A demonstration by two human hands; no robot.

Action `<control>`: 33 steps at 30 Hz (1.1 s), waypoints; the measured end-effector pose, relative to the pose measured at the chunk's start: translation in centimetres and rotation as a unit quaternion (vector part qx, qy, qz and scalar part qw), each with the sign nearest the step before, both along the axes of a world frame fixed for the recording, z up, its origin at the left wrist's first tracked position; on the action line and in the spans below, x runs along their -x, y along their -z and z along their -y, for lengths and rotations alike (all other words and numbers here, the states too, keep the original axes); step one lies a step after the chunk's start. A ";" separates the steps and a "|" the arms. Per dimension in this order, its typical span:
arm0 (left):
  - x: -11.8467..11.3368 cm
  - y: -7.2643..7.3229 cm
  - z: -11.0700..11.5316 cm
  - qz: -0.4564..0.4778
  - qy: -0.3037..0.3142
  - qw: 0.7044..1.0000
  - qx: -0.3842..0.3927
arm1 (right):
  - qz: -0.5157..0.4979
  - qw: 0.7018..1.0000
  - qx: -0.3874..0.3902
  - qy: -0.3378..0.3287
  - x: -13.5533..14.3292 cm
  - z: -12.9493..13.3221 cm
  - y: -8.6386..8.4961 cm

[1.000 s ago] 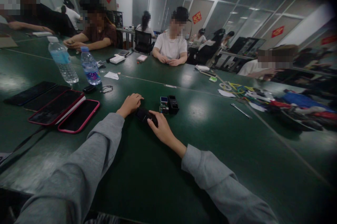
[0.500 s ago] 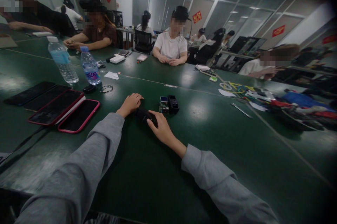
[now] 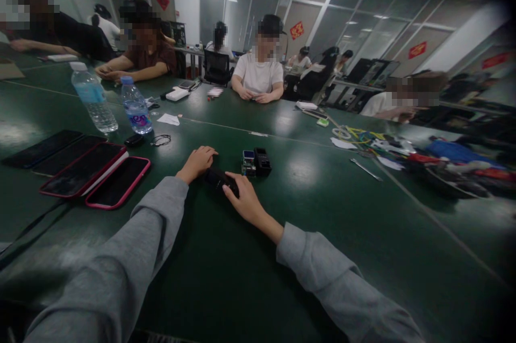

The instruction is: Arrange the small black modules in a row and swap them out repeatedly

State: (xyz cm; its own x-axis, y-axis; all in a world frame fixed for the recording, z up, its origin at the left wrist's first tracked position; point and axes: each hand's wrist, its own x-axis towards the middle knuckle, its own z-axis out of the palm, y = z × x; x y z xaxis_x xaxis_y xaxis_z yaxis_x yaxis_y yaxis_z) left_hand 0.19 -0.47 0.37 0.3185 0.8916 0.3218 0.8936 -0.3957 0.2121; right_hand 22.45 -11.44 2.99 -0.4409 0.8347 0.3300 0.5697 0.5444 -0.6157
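A black box-like handheld device (image 3: 220,179) lies on the green table, its exact kind too dark to make out. My right hand (image 3: 244,195) grips its near right end, thumb on top and fingers over the far side. Just beyond the device's left end, my left hand (image 3: 198,162) rests on the table with its fingers stretched forward, holding nothing; whether it touches the device I cannot tell. Past my right fingers stands a small circuit board with a screen (image 3: 249,162), and a black plastic housing (image 3: 263,161) is beside it.
Several phones (image 3: 119,181) lie at the left, below two water bottles (image 3: 137,106). A wrench-like metal tool (image 3: 366,169) and a heap of cables (image 3: 363,138) are at the right. People sit across the table (image 3: 322,214), among them a person in a white shirt (image 3: 258,74).
The camera view has shifted slightly, so the scene sits a little lower and further left. Both hands keep nearly the same pose around the black device.
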 end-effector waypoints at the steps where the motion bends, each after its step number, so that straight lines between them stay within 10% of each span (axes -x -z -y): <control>1: 0.0 0.0 0.0 -0.002 0.001 1.000 0.001 | 0.001 1.000 0.000 0.001 0.0 0.0 0.0; 33: 0.4 0.1 -0.1 0.057 0.012 0.998 0.012 | -0.169 0.976 0.103 0.091 -1.6 -2.7 1.5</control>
State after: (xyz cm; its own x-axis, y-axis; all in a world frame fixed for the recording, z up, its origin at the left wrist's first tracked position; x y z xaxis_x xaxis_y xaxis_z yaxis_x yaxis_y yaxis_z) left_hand -0.23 -0.35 0.27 0.3035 0.8918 0.3356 0.8533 -0.4111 0.3207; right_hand 24.08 -8.74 1.47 -0.1740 0.9531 0.2475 0.3911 0.2976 -0.8709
